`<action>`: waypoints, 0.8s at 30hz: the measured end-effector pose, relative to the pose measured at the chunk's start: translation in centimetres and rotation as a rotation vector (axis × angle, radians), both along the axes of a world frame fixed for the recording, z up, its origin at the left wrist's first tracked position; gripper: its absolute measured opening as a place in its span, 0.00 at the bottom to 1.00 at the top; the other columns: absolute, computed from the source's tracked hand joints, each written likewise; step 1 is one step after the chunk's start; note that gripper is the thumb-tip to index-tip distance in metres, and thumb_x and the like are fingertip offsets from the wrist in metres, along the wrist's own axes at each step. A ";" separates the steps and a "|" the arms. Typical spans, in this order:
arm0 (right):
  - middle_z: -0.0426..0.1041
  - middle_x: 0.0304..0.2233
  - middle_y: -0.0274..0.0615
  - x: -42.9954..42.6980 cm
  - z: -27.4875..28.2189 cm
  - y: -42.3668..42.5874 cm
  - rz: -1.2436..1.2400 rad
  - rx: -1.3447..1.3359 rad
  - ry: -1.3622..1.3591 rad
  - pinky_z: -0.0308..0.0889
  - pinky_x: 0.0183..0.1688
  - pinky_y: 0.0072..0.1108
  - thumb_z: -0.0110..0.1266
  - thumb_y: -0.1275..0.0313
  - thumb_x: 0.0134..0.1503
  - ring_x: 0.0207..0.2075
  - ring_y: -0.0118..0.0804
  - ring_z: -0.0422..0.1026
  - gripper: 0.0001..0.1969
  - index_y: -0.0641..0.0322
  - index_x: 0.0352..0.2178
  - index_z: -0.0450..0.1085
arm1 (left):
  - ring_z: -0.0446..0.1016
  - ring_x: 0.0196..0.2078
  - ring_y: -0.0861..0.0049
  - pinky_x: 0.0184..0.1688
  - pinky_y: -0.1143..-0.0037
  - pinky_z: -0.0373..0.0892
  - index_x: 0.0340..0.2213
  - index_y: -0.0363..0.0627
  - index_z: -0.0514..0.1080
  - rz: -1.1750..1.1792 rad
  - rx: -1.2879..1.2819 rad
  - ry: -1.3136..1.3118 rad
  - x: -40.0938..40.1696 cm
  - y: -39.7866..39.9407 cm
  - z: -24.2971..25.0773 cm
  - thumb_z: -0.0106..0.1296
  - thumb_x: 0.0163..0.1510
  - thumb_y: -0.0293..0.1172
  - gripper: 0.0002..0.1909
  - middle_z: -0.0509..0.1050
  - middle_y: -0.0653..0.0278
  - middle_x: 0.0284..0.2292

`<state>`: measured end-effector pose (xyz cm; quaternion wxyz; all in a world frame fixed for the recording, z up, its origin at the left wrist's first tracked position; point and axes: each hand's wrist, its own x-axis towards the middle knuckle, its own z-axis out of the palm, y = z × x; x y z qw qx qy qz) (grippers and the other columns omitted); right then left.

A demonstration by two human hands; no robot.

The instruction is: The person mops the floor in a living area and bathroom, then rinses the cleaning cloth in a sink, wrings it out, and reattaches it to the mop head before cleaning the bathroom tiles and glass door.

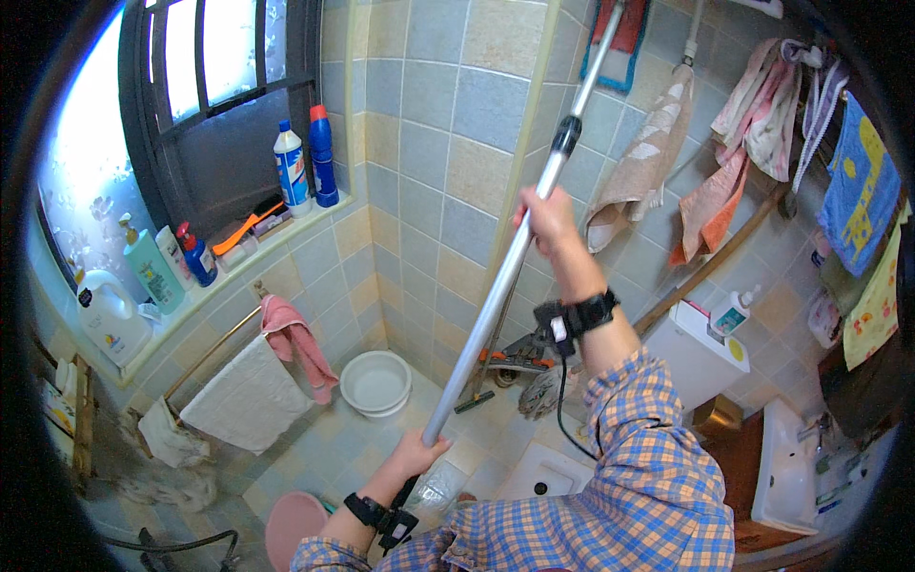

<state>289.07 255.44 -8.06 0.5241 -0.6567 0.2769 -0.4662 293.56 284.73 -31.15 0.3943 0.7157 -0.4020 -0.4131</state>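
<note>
A long silver telescopic pole (486, 322) runs diagonally from low centre to the upper right. My left hand (418, 452) grips its lower end. Higher up, below the black locking collar (567, 136), my right hand (547, 218) is closed around the tube. At the pole's far end a flat mop head with a red and teal-edged pad (618, 46) is up against the tiled wall. Both wrists wear black straps with small devices; a black cable hangs from the right one.
Bottles, including a blue-capped one (292, 170), line the windowsill (236, 275). Towels (647, 154) hang on the right wall. Below are a white basin (375, 382), a pink basin (294, 529), a mop (547, 392), a toilet tank (690, 357) and a sink (783, 465).
</note>
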 end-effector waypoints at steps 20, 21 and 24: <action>0.61 0.13 0.38 -3.0 -16.8 6.7 0.034 0.193 0.074 0.61 0.13 0.20 0.42 0.76 0.44 0.11 0.30 0.64 0.05 0.63 0.22 0.54 | 0.60 0.10 0.81 0.13 0.79 0.58 0.15 0.40 0.63 0.051 0.278 0.138 -4.4 10.1 -9.4 0.51 0.39 0.35 0.12 0.63 0.66 0.10; 0.61 0.12 0.39 -3.3 -17.9 7.9 0.036 0.242 0.110 0.61 0.13 0.20 0.42 0.76 0.43 0.11 0.31 0.64 0.05 0.63 0.23 0.53 | 0.60 0.10 0.81 0.14 0.79 0.58 0.14 0.40 0.63 0.062 0.369 0.148 -4.6 10.9 -9.5 0.51 0.39 0.35 0.12 0.62 0.66 0.10; 0.61 0.12 0.39 -4.4 -23.8 9.8 0.033 0.340 0.093 0.62 0.12 0.21 0.41 0.77 0.43 0.11 0.32 0.65 0.06 0.64 0.23 0.52 | 0.60 0.10 0.81 0.13 0.78 0.57 0.14 0.39 0.63 0.029 0.476 0.125 -5.6 14.0 -12.5 0.51 0.39 0.34 0.12 0.61 0.65 0.08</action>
